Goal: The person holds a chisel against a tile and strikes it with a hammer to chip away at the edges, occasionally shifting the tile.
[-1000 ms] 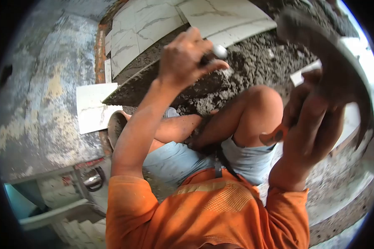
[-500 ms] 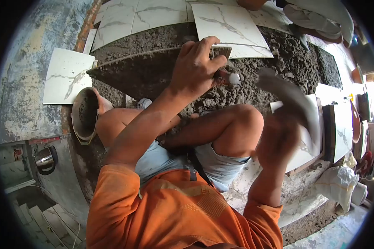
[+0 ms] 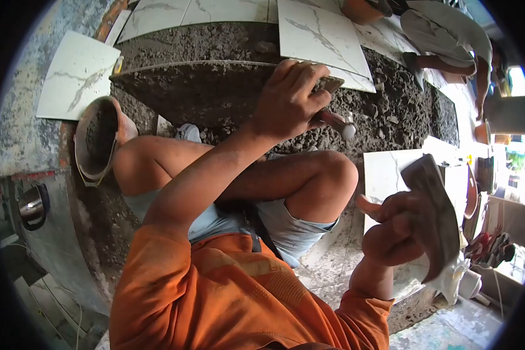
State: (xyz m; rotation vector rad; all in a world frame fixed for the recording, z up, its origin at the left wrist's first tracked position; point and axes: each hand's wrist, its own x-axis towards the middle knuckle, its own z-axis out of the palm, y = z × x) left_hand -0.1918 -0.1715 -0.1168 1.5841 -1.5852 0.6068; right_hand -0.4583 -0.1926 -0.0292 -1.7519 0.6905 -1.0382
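Note:
My left hand (image 3: 294,99) is closed on the right end of a long, dark flat panel (image 3: 198,90), tilted up with a thin pale upper edge and a soiled face. From beneath that hand sticks a reddish handle (image 3: 332,121) with a rounded whitish end; the rest of it is hidden. My right hand (image 3: 396,224) grips a hammer (image 3: 440,213), raised at the right beside my knee. Its dark head has a blocky upper end and a long curved lower end. The hammer's handle is mostly hidden by my fingers.
Rough grey mortar (image 3: 385,111) spreads around my legs. Marbled white tiles (image 3: 324,35) lie beyond it, with one loose tile (image 3: 76,76) at left. A bucket (image 3: 83,140) stands beside my knee. Another person (image 3: 443,35) crouches at upper right near an orange container (image 3: 364,11).
My right hand and the hammer have swung lower and now appear sharp instead of blurred. The view has shifted, showing more of the other person. My left hand keeps its hold on the panel.

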